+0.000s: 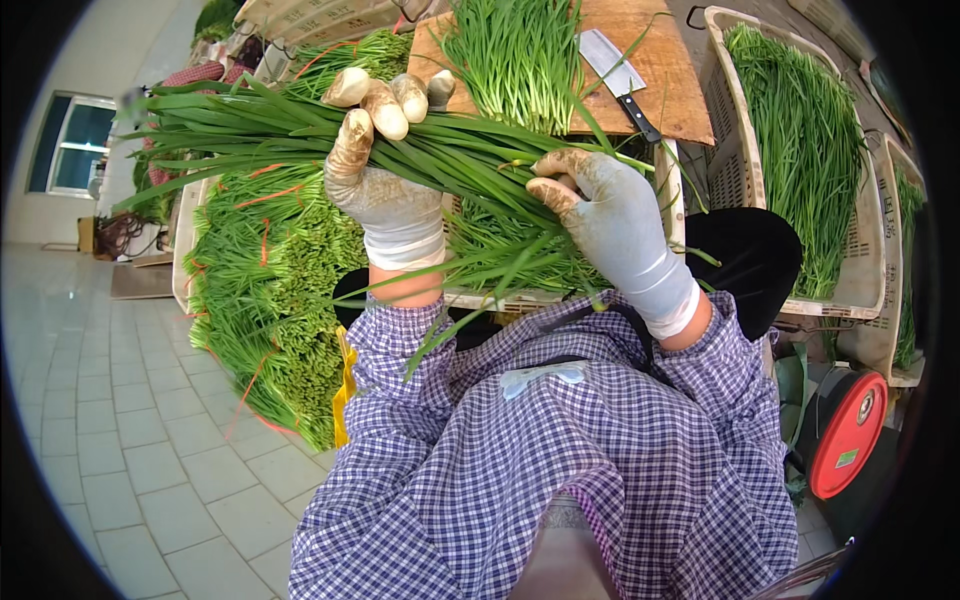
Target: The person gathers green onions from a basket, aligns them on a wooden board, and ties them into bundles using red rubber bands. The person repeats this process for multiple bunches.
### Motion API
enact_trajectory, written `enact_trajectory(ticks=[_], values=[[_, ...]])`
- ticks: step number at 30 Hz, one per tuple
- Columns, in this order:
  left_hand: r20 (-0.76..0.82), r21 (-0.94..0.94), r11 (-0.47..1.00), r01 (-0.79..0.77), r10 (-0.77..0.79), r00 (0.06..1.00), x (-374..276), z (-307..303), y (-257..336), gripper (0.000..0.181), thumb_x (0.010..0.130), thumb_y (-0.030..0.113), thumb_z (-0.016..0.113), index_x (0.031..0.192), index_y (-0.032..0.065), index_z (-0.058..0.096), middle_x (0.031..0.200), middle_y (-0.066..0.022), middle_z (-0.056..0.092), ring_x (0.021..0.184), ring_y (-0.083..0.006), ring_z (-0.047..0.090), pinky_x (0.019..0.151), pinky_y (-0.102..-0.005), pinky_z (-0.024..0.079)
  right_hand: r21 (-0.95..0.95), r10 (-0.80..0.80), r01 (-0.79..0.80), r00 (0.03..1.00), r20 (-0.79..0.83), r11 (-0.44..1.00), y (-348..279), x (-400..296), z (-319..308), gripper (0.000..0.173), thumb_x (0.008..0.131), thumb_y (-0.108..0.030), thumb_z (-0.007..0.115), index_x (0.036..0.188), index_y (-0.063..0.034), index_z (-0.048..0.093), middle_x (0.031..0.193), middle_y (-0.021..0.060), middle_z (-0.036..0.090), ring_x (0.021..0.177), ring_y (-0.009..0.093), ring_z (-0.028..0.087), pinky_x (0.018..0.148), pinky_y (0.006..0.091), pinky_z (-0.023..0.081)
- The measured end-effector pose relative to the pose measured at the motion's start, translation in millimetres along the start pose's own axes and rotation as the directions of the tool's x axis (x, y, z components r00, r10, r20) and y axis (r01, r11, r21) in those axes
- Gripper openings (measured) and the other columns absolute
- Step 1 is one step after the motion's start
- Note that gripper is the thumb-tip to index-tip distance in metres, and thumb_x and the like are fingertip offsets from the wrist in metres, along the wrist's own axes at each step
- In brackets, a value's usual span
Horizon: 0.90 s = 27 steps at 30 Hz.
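A long bunch of green garlic chives (480, 150) lies across my left hand (386, 180), whose gloved fingers and thumb close around it. The leaf tips spread out to the left, and the paler stalk ends point right. My right hand (622, 206), in a soiled pale glove, pinches at the stalks with thumb and forefinger; its other fingers are mostly hidden. Several loose leaves droop below it. Beneath the bunch, more loose chives (517, 247) lie in a plastic crate (671, 187). Beyond it, a pile of chives (517, 67) rests on a wooden board (679, 94) beside a cleaver (611, 64).
Tied bundles of chives (277, 277) with red bands are stacked at the left. Plastic crates (739, 157) of chives stand at the right, near a red-lidded round container (847, 435). Another person's checked sleeve (191, 73) shows at the far left above the tiled floor (172, 465).
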<state>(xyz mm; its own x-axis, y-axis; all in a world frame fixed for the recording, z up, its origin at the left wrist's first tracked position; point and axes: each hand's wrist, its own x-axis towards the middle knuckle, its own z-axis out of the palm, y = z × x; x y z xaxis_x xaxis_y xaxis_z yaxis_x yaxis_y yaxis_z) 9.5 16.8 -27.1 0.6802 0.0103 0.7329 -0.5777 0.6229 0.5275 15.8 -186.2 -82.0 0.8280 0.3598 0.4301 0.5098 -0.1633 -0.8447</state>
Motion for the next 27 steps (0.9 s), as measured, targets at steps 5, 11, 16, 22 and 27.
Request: enact_trajectory(ticks=[5,11,16,22,27], values=[[-0.007,-0.024,1.000,0.019,-0.019,1.000,1,2,4,0.027,0.094,0.011,0.054,0.120,0.0087,0.057,0.091,-0.0026,0.061,0.098,-0.0209,0.054,0.107,-0.0510,0.034,-0.149,0.001,-0.010,0.999,-0.054,0.989,-8,3,-5,0.023,0.075,-0.022,0.077,0.088,-0.0069,0.065,0.069,0.0091,0.061,0.065,0.026,0.064,0.056,0.0340,0.048],[-0.039,-0.043,0.998,0.048,-0.050,0.998,-1,9,-5,0.024,0.095,0.014,0.054,0.117,0.0064,0.056,0.091,-0.0040,0.061,0.098,-0.0224,0.054,0.106,-0.0523,0.036,-0.301,-0.390,0.364,0.920,-0.028,0.881,7,16,2,0.013,0.078,-0.014,0.071,0.088,-0.0081,0.067,0.074,0.0088,0.064,0.066,0.028,0.062,0.059,0.0384,0.048],[-0.330,0.100,0.995,0.022,0.013,0.944,-8,9,12,0.033,0.096,0.015,0.052,0.126,0.0013,0.051,0.093,-0.0080,0.062,0.095,-0.0253,0.062,0.099,-0.0537,0.046,0.328,0.103,-0.029,0.972,-0.212,0.944,34,27,-20,0.015,0.095,-0.016,0.058,0.092,-0.0035,0.065,0.079,0.0059,0.063,0.071,0.017,0.060,0.067,0.0313,0.050],[-0.545,0.076,0.996,0.037,0.010,0.838,-12,-12,28,0.031,0.094,0.012,0.053,0.121,-0.0027,0.052,0.087,-0.0059,0.058,0.079,-0.0199,0.055,0.089,-0.0423,0.047,0.956,0.578,-0.229,0.812,0.083,0.185,126,14,-72,0.016,0.099,-0.020,0.052,0.104,-0.0052,0.056,0.076,-0.0012,0.053,0.066,0.010,0.050,0.064,0.0252,0.043],[-0.585,0.035,0.998,0.046,-0.016,0.811,-19,-16,23,0.031,0.092,0.010,0.054,0.120,-0.0029,0.052,0.087,-0.0056,0.057,0.078,-0.0183,0.055,0.088,-0.0410,0.046,0.813,0.610,-0.364,0.792,0.014,0.454,127,-2,-78,0.016,0.099,-0.019,0.053,0.091,-0.0068,0.060,0.072,-0.0046,0.050,0.059,0.006,0.045,0.059,0.0231,0.041]])
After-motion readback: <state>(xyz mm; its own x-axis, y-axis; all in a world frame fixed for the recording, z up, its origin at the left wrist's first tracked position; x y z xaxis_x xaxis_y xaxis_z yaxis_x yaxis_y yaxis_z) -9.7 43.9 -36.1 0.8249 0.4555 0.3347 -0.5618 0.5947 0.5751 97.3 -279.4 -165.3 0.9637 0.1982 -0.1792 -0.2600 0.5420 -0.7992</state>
